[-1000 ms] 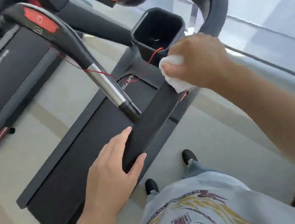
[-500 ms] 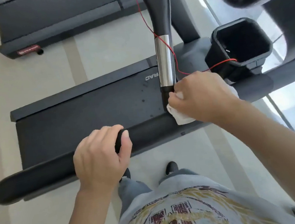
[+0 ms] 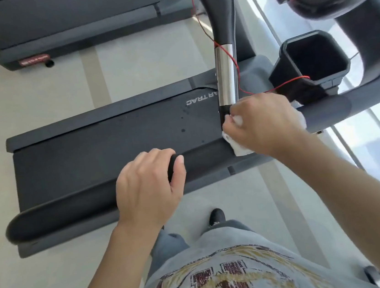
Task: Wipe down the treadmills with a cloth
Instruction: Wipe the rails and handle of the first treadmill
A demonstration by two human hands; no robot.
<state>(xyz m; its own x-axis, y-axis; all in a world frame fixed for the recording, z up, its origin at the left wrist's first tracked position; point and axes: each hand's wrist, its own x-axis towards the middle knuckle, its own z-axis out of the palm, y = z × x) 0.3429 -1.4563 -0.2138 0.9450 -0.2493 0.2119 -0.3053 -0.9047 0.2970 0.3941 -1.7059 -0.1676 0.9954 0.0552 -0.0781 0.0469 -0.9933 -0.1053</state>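
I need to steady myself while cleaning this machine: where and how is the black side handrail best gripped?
Grip the padded handrail on its free straight stretch, coming down from above with fingers curled over the top, as the left hand does. It is a round, level bar there, and this keeps clear of the right hand wiping with the cloth by the junction.

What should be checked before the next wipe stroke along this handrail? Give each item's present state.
1. White cloth held in right hand: ok.
2. Cloth touching the black handrail: ok.
3. Left hand gripping the handrail, steadying it: ok.
4. Handrail between the hands unobstructed: ok.
5. Red cord clear of the cloth: cannot tell, it runs behind the right hand.
6. Cloth damp or clean: cannot tell.
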